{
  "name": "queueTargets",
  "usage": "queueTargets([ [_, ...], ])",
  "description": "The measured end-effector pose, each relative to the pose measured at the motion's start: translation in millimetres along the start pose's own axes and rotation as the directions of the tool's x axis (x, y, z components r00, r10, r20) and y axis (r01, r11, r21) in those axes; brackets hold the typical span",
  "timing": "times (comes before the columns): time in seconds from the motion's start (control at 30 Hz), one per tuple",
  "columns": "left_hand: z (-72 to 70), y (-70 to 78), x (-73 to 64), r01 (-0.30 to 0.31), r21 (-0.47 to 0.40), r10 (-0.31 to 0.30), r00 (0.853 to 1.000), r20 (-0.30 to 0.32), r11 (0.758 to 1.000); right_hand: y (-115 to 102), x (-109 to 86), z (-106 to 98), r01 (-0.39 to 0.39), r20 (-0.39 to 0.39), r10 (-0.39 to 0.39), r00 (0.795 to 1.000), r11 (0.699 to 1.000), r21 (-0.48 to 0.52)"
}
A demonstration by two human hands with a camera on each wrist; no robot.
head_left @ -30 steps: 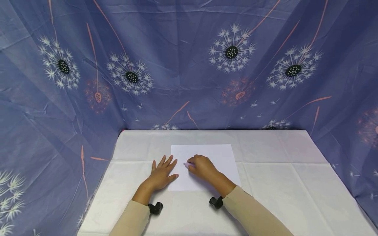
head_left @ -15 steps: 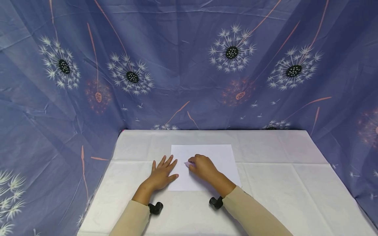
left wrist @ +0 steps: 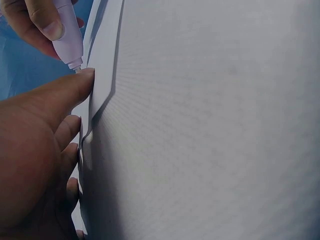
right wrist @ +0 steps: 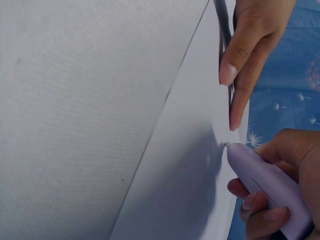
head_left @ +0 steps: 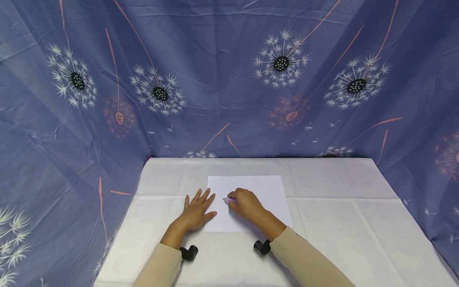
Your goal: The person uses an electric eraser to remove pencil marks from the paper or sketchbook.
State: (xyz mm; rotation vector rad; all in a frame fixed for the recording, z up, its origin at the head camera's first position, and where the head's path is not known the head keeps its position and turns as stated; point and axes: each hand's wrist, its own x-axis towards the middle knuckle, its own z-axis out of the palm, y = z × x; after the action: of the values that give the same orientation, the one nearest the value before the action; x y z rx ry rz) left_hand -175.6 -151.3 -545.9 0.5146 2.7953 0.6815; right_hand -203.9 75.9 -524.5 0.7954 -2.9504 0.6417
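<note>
A white sheet of paper [head_left: 265,187] lies on the cloth-covered table. My left hand [head_left: 195,213] is spread flat at the sheet's left edge, its thumb and fingertips over the paper. Above the sheet, my right hand [head_left: 247,203] grips a thick lavender pen [right wrist: 267,177] with a stepped collar and a small narrow tip. In the right wrist view, the fingers curl round the pen's body and its tip points down at the paper. The left wrist view shows the pen [left wrist: 67,35] close to the left thumb. Any mark under the tip is too small to see.
White creased cloth [head_left: 333,231] covers the table around the paper. A blue dandelion-print curtain [head_left: 222,79] hangs behind the table and along its sides. A small black camera [head_left: 189,253] sits at the left wrist and another black camera [head_left: 262,247] at the right.
The right hand and the pen tip shift only slightly, a little right and then back left. The left hand and the paper stay in place.
</note>
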Motion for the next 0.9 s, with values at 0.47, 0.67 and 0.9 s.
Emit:
queueTargets([
  [0.47,3.4,-2.8,0.4,-0.015,-0.022,0.015,1.000,-0.005,1.000,-1.2,-1.6,0.5,0.031,-0.016,-0.031,0.999,0.999,0.011],
  [0.67,5.4,-5.2,1.4,-0.021,-0.014,0.021,1.000,-0.015,1.000,-1.3,-1.6,1.3,0.023,-0.022,-0.023,0.999,1.000,0.014],
  [0.9,4.7,-4.4,1.5,-0.017,-0.002,0.017,1.000,-0.014,1.000,-2.9,-1.5,0.6,0.013,-0.016,-0.013,1.000,1.000,0.019],
])
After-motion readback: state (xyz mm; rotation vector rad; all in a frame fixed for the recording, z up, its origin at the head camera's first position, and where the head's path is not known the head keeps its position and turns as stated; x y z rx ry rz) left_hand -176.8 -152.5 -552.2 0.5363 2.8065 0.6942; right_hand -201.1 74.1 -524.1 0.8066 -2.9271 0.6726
